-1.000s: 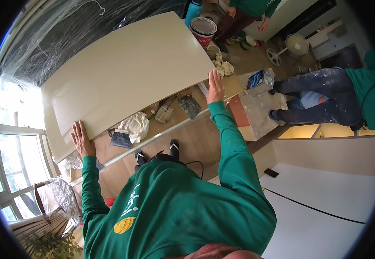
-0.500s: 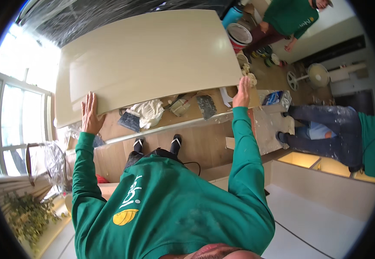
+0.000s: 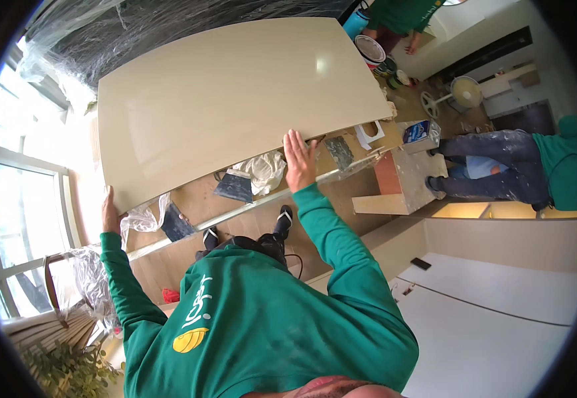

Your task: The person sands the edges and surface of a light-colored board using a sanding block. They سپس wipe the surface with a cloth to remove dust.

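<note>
A large, smooth beige panel (image 3: 235,106) lies flat across the bench in front of me. My left hand (image 3: 109,213) is at its near left corner, fingers stretched out along the side edge. Farther right, my right hand (image 3: 299,159) lies flat on the panel's near edge, fingers straight and thumb apart. Neither hand wraps round the panel. Below its near edge, the bench shows a crumpled white cloth (image 3: 263,174), a dark flat blade-like tool (image 3: 234,188), a grey stained piece (image 3: 339,152) and a white cut-out piece (image 3: 369,135).
Clear plastic sheeting (image 3: 169,36) covers the area behind the panel. Windows (image 3: 26,205) stand at left. A bucket (image 3: 370,48) and a fan (image 3: 466,91) are at far right. One co-worker's green sleeve (image 3: 394,16) shows behind; another person's trousers (image 3: 494,159) are at right.
My right hand has moved left along the panel's near edge from its right corner. The left hand has shifted from the top near the edge to the left corner. The view has turned slightly.
</note>
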Demonstrator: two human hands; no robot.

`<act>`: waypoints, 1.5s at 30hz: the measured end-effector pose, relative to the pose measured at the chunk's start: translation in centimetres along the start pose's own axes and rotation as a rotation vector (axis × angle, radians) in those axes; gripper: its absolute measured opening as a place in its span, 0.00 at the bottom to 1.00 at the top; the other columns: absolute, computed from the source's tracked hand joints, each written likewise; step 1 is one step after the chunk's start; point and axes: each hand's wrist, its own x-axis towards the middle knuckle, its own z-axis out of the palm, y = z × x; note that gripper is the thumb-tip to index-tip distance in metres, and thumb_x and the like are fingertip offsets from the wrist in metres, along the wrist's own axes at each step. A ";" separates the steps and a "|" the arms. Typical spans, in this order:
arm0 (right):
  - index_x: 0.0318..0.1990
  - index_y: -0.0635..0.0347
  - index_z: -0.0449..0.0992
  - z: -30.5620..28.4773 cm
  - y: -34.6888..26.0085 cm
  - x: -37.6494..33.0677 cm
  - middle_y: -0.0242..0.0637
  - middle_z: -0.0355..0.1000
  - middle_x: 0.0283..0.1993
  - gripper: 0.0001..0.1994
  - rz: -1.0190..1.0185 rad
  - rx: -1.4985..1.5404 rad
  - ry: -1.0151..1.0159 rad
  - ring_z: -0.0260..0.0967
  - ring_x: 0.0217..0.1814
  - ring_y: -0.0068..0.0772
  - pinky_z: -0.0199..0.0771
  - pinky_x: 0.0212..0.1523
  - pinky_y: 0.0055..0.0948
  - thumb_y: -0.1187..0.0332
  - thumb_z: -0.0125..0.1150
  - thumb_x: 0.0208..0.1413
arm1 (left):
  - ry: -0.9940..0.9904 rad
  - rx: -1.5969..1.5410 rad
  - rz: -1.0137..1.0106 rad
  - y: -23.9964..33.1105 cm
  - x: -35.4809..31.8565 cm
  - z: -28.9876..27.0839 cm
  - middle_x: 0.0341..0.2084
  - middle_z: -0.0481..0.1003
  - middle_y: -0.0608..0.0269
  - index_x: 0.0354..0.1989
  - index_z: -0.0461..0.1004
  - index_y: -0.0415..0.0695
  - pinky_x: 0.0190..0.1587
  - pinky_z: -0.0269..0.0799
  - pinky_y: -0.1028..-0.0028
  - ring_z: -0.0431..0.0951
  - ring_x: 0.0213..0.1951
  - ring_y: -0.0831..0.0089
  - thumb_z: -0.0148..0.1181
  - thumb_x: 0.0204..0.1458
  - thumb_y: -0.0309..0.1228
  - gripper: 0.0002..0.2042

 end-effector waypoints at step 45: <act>0.59 0.48 0.81 -4.1 7.9 0.6 0.25 0.75 0.62 0.19 0.150 -0.233 0.057 0.67 0.59 0.43 0.66 0.62 0.42 0.72 0.62 0.61 | 0.197 0.008 0.273 -1.2 -0.9 0.3 0.25 0.71 0.73 0.44 0.78 0.47 0.24 0.62 0.80 0.69 0.23 0.84 0.54 0.68 0.52 0.19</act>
